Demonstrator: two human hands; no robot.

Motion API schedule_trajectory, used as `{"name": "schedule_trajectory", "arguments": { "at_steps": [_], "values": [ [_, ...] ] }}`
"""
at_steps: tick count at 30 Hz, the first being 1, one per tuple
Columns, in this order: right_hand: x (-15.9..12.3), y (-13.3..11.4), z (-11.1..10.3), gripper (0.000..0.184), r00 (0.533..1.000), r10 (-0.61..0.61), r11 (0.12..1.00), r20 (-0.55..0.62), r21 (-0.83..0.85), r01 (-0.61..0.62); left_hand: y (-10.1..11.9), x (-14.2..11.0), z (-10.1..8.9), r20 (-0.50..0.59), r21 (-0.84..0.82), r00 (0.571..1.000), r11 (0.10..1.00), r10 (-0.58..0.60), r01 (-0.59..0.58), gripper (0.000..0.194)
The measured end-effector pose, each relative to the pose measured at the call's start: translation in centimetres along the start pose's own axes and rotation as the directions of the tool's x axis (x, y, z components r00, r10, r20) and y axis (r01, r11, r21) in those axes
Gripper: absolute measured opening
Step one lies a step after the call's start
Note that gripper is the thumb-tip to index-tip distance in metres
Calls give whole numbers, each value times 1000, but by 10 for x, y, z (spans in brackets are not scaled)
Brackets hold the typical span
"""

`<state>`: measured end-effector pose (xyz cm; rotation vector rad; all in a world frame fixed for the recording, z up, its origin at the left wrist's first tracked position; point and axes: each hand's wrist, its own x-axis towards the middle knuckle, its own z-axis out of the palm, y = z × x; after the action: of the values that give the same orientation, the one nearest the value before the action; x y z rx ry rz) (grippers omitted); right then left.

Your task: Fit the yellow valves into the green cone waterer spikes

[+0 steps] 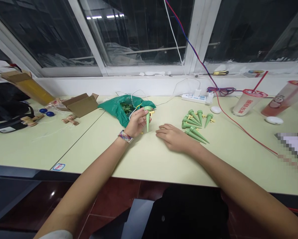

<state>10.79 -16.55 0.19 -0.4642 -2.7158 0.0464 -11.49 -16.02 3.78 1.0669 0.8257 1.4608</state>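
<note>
My left hand (136, 122) holds a green plant watering spike (148, 119) by its upper part, point downward, with a small yellow valve sticking out to the right. A beaded band (125, 136) circles my left wrist. To the right, my right hand (172, 136) rests on the table with its fingers loosely stretched toward the left, holding nothing that I can see. Beyond it lies a group of several more green watering spikes (193, 120). Behind my left hand an opened green plastic bag (116, 108) has green and yellow parts inside.
A cardboard box (80, 105), wooden pieces (70, 119) and a black bag (12, 114) are at the left. A power strip (193, 98) stands by the window. Two drink cups (248, 103) and white oval objects (274, 120) are at the right, and a red cable (246, 131) crosses the table.
</note>
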Motion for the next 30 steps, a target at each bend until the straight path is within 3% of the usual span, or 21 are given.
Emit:
{"name": "schedule_trajectory", "arguments": {
  "at_steps": [5, 11, 18, 22, 26, 30],
  "values": [
    [-3, 3, -5, 45, 998, 59, 998, 14, 14, -59, 5, -1, 1, 42, -103, 993, 988, -114, 118, 27],
    [-7, 6, -8, 32, 986, 161, 987, 35, -26, -160, 5, -2, -2, 106, -229, 972, 946, -209, 228, 27],
    [-11, 9, -16, 23, 967, 253, 958, -43, -127, -256, 5, -3, 1, 120, -231, 968, 943, -219, 241, 29],
    [-14, 19, -24, 35, 940, 331, 941, -84, -50, -336, 5, -4, 4, 121, -184, 973, 959, -198, 218, 27],
    [-17, 27, -26, 37, 944, 328, 945, -29, 5, -328, 1, -2, 0, 137, -145, 975, 971, -172, 192, 30],
    [-17, 27, -20, 28, 962, 271, 963, 29, -5, -271, -4, 0, -4, 142, -117, 974, 974, -175, 192, 33]
  ]
}}
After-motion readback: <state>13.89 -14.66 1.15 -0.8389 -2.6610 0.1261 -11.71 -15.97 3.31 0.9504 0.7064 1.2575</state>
